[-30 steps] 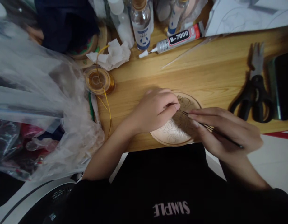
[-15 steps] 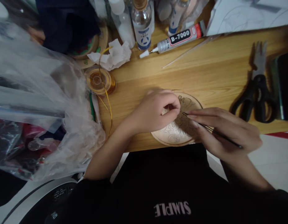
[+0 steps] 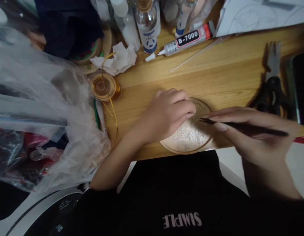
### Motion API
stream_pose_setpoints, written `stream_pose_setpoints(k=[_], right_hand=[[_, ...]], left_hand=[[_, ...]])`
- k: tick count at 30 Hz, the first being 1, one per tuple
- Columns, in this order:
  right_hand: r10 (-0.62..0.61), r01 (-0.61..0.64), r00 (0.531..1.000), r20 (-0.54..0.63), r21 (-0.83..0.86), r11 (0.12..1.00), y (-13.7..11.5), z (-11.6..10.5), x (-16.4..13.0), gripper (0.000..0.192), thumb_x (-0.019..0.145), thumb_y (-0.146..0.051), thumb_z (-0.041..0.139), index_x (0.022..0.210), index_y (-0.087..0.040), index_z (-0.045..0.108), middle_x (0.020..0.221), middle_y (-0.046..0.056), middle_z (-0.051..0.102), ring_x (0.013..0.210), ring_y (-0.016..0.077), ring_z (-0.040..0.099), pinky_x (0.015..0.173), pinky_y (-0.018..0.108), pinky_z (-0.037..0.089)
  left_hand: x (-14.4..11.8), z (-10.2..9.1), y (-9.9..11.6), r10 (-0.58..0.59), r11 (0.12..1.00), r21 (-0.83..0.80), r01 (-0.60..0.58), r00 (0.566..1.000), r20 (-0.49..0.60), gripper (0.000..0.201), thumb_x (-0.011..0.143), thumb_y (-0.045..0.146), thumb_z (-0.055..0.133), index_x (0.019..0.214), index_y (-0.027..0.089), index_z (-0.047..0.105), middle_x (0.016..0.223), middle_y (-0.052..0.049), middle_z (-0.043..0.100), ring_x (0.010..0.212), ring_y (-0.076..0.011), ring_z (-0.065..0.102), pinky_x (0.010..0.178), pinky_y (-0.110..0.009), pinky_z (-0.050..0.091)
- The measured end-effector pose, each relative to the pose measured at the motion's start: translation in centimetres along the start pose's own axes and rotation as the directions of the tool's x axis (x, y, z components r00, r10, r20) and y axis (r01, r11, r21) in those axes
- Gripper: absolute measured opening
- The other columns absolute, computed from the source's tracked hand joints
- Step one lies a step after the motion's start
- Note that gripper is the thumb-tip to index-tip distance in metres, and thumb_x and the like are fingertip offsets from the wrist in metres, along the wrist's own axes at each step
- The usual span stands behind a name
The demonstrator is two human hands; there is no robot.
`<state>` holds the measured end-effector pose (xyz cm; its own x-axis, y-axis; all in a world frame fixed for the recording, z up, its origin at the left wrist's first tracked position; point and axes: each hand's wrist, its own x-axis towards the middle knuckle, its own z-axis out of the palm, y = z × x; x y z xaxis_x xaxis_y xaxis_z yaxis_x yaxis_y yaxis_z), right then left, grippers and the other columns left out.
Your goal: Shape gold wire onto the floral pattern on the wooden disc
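The left hand [image 3: 168,113] is laid flat over the left side of a round wooden disc [image 3: 188,136], with its fingers curled down and nothing gripped. A thin dark tool [image 3: 243,127] is pinched in the right hand [image 3: 252,134], and its tip is pointed at the disc's top. The disc is kept at the near edge of the wooden table [image 3: 216,75]. "B-7000" is printed on a glue tube [image 3: 184,41] near the far edge. "SIMPLE" is written on the black shirt [image 3: 181,219]. A spool of gold wire [image 3: 104,87] is set by the left edge, beside clear plastic bags [image 3: 43,98]. Black scissors [image 3: 271,88] are seen toward the right edge.
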<state>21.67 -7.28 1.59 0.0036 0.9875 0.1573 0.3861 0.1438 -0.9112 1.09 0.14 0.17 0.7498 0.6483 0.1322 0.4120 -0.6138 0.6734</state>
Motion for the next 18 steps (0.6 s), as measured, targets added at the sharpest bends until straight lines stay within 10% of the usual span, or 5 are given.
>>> stream_pose_setpoints(k=[18], right_hand=[[-0.217, 0.214, 0.971, 0.097, 0.047, 0.976, 1.2, -1.0, 1.2, 0.049, 0.068, 0.002, 0.075, 0.108, -0.026, 0.074, 0.094, 0.001, 0.076, 0.082, 0.0159, 0.071, 0.069, 0.027, 0.060]], left_hand=[[0.0, 0.4, 0.0, 0.115, 0.987, 0.114, -0.111, 0.993, -0.024, 0.016, 0.096, 0.018, 0.047, 0.090, 0.022, 0.061, 0.093, -0.001, 0.064, 0.088, -0.0171, 0.054, 0.077, -0.038, 0.040]])
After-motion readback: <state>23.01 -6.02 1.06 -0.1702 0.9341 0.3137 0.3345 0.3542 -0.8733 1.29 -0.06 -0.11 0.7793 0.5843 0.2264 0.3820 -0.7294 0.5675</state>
